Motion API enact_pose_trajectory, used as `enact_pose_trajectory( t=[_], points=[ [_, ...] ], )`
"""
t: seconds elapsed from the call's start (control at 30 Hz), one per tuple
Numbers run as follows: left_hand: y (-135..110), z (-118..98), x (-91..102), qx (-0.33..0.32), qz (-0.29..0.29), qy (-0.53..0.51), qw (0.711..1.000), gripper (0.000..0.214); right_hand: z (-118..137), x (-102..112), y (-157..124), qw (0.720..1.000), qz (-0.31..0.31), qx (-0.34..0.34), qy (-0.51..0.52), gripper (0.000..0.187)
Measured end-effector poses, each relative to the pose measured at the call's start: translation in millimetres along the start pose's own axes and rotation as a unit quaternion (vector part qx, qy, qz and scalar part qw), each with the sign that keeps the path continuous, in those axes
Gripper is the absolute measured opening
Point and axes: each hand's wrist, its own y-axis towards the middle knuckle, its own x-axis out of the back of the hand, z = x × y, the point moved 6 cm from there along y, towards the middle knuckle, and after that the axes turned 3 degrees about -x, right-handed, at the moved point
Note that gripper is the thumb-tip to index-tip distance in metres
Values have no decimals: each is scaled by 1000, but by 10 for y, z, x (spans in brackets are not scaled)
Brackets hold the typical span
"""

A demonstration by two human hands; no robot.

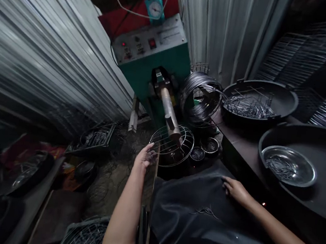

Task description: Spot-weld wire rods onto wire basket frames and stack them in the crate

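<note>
A: Where's the round wire rack [172, 145]?

B: Right in front of the green machine [155, 63], lying flat under the tip of its metal arm [170, 113]. Arm touching the wires or just above, can't tell.

A: Hands?

B: Apart. Left hand [145, 156] is at the rack's rim, on the side away from the machine, fingers bent onto it. Pinching or only resting, can't tell. Right hand [234, 188] is further back from the machine, flat & spread on a dark cloth [194, 206], holding nothing.

A: How'd the rack handle?

B: Prob. light & stiff: thin wire, outer ring w/ cross rods. Bare metal, so a bit slippery, and cut ends could prick. Best grip is the outer ring, not the thin rods, which I'd guess flex.

A: Anything else nr the machine?

B: Wire coil [200, 97], just beside it.
</note>
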Motion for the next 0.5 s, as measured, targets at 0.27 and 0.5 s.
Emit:
enact_pose_trajectory(
  t=[0.27, 0.5],
  points=[
    [-17, 105, 10, -47, -9, -5, 999, 23, 26, -50, -28, 988, -3, 110, -110, 37],
    [-243, 233, 76, -25, -26, -19, 999, 28, 138, -108, -171, 967, -44, 137, -210, 34]
  ],
)
